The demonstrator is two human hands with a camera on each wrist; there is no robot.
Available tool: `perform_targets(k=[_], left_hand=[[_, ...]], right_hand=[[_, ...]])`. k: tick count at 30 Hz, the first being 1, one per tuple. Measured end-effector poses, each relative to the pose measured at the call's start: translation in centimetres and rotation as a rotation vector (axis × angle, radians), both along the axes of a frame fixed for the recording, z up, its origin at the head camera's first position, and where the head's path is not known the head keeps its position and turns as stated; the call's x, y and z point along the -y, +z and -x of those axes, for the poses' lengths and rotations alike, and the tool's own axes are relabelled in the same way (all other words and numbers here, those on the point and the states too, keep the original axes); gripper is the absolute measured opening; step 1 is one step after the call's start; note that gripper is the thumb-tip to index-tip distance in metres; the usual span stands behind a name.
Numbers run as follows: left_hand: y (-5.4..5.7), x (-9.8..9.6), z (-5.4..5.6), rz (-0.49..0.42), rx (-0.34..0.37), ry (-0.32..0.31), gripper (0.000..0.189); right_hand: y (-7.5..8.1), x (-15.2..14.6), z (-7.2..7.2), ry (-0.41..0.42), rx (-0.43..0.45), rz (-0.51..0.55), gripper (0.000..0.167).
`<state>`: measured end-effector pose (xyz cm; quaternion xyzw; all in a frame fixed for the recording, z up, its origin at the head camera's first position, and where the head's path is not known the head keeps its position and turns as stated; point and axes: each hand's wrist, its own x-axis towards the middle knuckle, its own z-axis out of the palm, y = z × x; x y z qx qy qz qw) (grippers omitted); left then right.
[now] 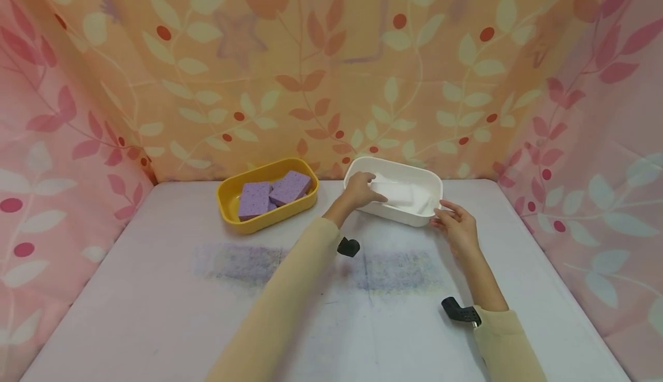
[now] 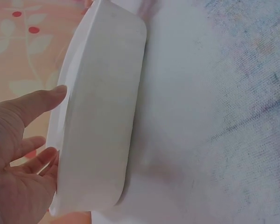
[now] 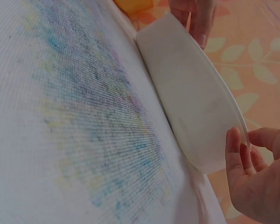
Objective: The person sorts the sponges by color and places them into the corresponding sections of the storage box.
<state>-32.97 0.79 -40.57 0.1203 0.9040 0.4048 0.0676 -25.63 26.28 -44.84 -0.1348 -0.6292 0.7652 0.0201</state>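
Note:
A white plastic tub (image 1: 357,166) with rounded corners stands at the back of the table, right of the middle. Inside it lie white, flat-looking pieces (image 1: 399,193) whose kind I cannot tell. My left hand (image 1: 364,190) is over the tub's left end, fingers spread; in the left wrist view its thumb (image 2: 59,90) reaches over the rim. At the right front corner, my right hand (image 1: 458,226) pinches the rim. The right wrist view shows fingertips (image 3: 233,135) of this hand against the tub's outer wall (image 3: 186,93).
Left of the white tub stands a yellow tub (image 1: 248,226) holding several purple sponges (image 1: 255,199). Purplish smudges (image 1: 399,272) mark the white tabletop (image 1: 155,290) in front. Patterned curtains (image 1: 331,71) enclose the back and both sides.

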Motion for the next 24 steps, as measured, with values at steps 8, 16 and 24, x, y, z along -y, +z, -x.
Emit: perform_targets(k=[8,16,24], left_hand=[[0.2,0.9,-0.8,-0.116,-0.01,0.008,0.069],[0.1,2.1,-2.3,-0.18,-0.044,0.013,0.062],[-0.1,3.9,-3.3,-0.195,-0.088,0.057,0.055]], right_hand=[[0.3,0.2,0.1,-0.004,0.012,0.001,0.053],[0.5,0.3,0.0,0.006,0.015,-0.015,0.054],[0.9,0.1,-0.3,-0.005,0.012,-0.043,0.051]])
